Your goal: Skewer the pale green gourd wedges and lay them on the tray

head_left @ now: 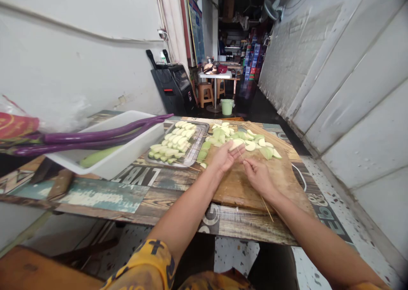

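My left hand (223, 156) is above the wooden cutting board (236, 192), its fingers cupped around a pale green-white vegetable slice (236, 144). A thin bamboo skewer (267, 208) is pinched in my right hand (257, 173). Its upper end meets the slice; whether it has pierced it I cannot tell. The rest of the skewer slants down past my right wrist. Loose slices (267, 153) with green skin lie across the far part of the board. To the left, a clear plastic tray (199, 147) carries rows of skewered slices (175, 139).
A white plastic bin (134, 150) at the left holds long purple eggplants (95, 136) and a green vegetable (98, 156). Bare bamboo skewers (274, 135) lie behind the board. Beyond the table are a black machine (174, 88), a green bucket (227, 106) and a stool (205, 94).
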A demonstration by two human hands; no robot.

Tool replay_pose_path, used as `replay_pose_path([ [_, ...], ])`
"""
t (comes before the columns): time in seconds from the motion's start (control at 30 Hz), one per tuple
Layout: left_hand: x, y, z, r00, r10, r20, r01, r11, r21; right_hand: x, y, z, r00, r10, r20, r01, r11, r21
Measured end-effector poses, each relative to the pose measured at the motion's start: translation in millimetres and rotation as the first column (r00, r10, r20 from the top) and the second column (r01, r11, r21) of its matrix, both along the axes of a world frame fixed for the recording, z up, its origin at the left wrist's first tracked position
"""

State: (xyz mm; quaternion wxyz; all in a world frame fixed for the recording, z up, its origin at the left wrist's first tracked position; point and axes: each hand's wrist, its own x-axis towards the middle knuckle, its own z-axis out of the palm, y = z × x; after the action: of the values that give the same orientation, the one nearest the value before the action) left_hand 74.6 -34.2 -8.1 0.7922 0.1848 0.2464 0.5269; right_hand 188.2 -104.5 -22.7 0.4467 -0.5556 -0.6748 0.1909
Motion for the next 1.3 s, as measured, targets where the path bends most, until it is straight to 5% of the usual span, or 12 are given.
replay_pose_path([
  [0.7, 10, -7, -2.7, 0.995, -0.052, -0.084, 0.055, 0.998, 0.033, 2, 2, 3.4, 1.0, -0.004, 0.009, 0.004, 1.0, 0.013],
  [1.0, -4, 8, -4.4, 0.981, 0.183, -0.063, -0.183, 0.983, 0.014, 0, 3, 1.7, 0.999, 0.045, -0.006, -0.045, 0.996, -0.081],
  [1.3, 16, -17, 0.2, 0.989, 0.014, -0.15, 0.003, 0.994, 0.112, 6, 8, 5.7, 1.0, -0.017, 0.018, 0.017, 1.0, 0.003],
])
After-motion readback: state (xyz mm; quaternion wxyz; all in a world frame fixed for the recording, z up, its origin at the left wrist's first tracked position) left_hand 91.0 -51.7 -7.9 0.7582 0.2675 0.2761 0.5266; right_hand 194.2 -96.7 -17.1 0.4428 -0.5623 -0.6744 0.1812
